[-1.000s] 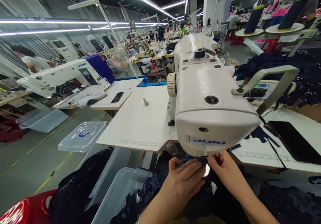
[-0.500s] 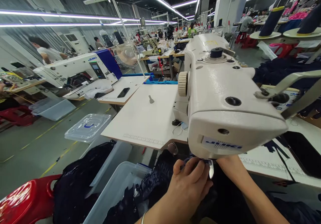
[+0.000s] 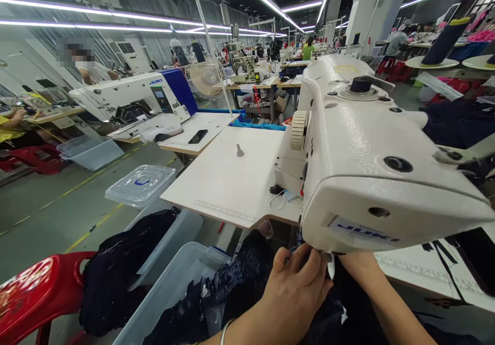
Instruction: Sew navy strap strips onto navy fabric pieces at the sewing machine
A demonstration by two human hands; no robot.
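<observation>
A white sewing machine (image 3: 371, 144) with a JUKI label rises in front of me, its head hiding the needle area. My left hand (image 3: 296, 288) is closed on dark navy fabric (image 3: 328, 314) just below the machine head, fingers curled beside a small white metal part (image 3: 331, 267). On the other side of that part is my right hand (image 3: 358, 265), its fingers hidden behind the head and the cloth. The fabric hangs down between my forearms, with a small white patch on it.
A clear plastic bin (image 3: 174, 278) of navy pieces stands below left, near a red stool (image 3: 38, 293). On the white tabletop (image 3: 220, 180) lies a small grey metal piece (image 3: 240, 150). Phones rest on a neighbouring table and at right. A person in white stands far left.
My view has shifted, so the machine head sits further right and looks larger. Both hands stay under it, and a small white patch now shows on the fabric.
</observation>
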